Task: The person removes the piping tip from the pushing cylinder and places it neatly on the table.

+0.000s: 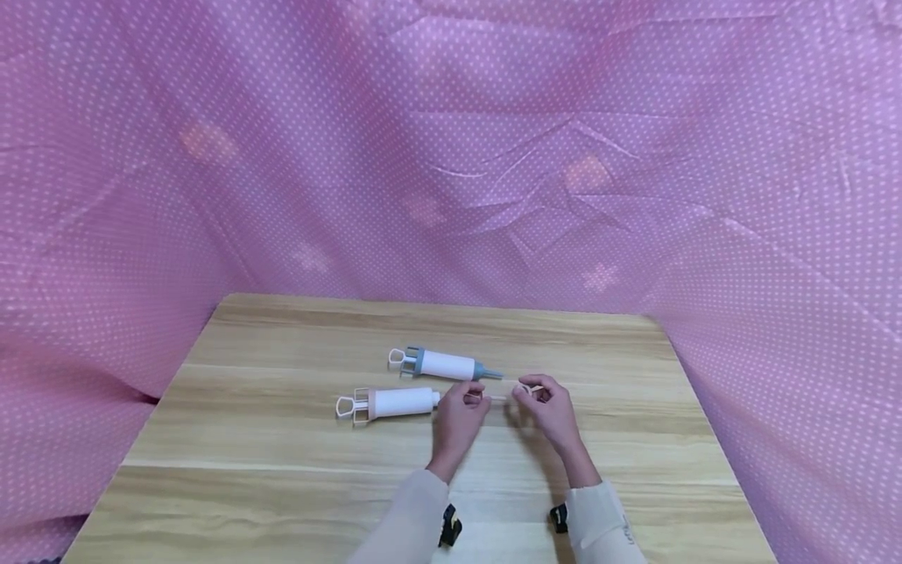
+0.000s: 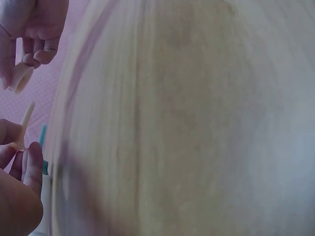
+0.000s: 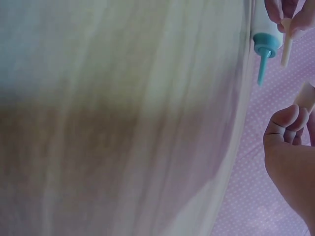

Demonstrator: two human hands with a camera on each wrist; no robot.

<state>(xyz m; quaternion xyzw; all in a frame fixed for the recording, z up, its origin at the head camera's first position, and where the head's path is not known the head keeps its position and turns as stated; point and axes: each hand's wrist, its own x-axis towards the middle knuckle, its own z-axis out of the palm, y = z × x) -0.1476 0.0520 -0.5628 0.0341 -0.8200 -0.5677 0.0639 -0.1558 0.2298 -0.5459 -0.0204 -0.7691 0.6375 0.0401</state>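
My left hand (image 1: pixel 458 423) pinches a slim cream nozzle (image 2: pixel 28 114) at its wider base, and the thin tip points toward my right hand (image 1: pixel 554 413). In that right hand, fingertips and thumb grip a short cream collar-like piece (image 3: pixel 305 96), held apart from the nozzle's tip. Just left of my left hand lies a white icing syringe (image 1: pixel 402 402) with a pale pink collar and a white looped plunger handle. Behind it is a second white syringe (image 1: pixel 448 366) with blue-green ends, its narrow blue-green nozzle (image 3: pixel 263 66) attached and pointing right.
Both syringes lie on a wood-grain table (image 1: pixel 282 486). A pink dotted cloth (image 1: pixel 451 157) hangs behind the table and along its sides. Black wrist-camera mounts (image 1: pixel 449 526) show beside the light sleeves (image 1: pixel 599 513).
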